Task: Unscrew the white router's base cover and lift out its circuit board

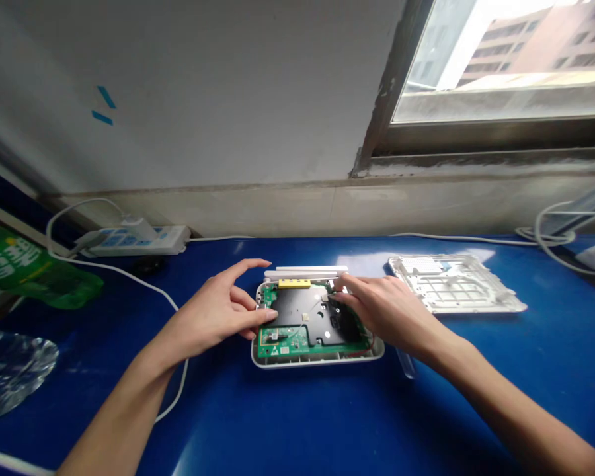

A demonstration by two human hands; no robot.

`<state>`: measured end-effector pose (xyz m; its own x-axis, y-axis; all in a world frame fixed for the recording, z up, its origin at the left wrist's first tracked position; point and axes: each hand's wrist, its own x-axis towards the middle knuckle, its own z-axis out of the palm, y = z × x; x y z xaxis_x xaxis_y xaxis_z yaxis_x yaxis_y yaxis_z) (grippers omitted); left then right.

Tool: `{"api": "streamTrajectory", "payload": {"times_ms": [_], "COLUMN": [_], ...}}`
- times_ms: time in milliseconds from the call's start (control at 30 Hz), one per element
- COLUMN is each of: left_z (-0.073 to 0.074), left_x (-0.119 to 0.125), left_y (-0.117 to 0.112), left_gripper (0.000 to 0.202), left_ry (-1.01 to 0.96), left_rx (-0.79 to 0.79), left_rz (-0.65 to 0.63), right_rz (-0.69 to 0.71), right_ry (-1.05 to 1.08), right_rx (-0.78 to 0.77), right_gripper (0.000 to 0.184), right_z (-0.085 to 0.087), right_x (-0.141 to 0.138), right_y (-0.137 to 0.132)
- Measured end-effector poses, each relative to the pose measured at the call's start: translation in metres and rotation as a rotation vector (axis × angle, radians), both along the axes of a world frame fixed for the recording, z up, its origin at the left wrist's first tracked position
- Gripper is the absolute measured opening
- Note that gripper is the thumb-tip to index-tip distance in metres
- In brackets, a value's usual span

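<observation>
An opened white router base (317, 360) lies on the blue table (297, 423), showing a green circuit board (282, 340) with a black plate (302, 311) and a yellow port (294, 283). White antennas (305, 270) lie along its far edge. My left hand (223, 311) rests at the router's left side, thumb on the board's edge, index finger stretched out above. My right hand (381, 311) covers the right side, fingertips pressing on the black plate near the top.
The removed white router cover (456, 284) lies to the right. A white power strip (133, 239) with cables sits at the back left, a green plastic bottle (30, 271) and clear plastic (10, 370) at the left. Cables (550, 235) coil at the right under the window.
</observation>
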<state>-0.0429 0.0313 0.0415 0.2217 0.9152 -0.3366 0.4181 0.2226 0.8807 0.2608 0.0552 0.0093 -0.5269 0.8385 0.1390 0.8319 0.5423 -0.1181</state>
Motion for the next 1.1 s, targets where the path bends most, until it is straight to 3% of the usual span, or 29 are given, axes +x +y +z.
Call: {"api": "streamTrajectory", "payload": {"times_ms": [300,633,1100], "left_z": [0.004,0.002,-0.004], "left_x": [0.002,-0.01,-0.009], "left_y": [0.003,0.005,0.009], "left_gripper": [0.07,0.065,0.062], "left_ry": [0.101,0.112,0.032], "left_rx": [0.207,0.18,0.211], "left_rz": [0.184,0.037,0.014], "right_rz": [0.022,-0.054,-0.039], "right_ry": [0.012,0.043,-0.034], "right_rx": [-0.026,-0.086,-0.074], "right_gripper": [0.018,0.015,0.016], "right_z": [0.001,-0.001,0.002], "right_x": [0.001,-0.002,-0.001], "right_y": [0.0,-0.002,-0.008]}}
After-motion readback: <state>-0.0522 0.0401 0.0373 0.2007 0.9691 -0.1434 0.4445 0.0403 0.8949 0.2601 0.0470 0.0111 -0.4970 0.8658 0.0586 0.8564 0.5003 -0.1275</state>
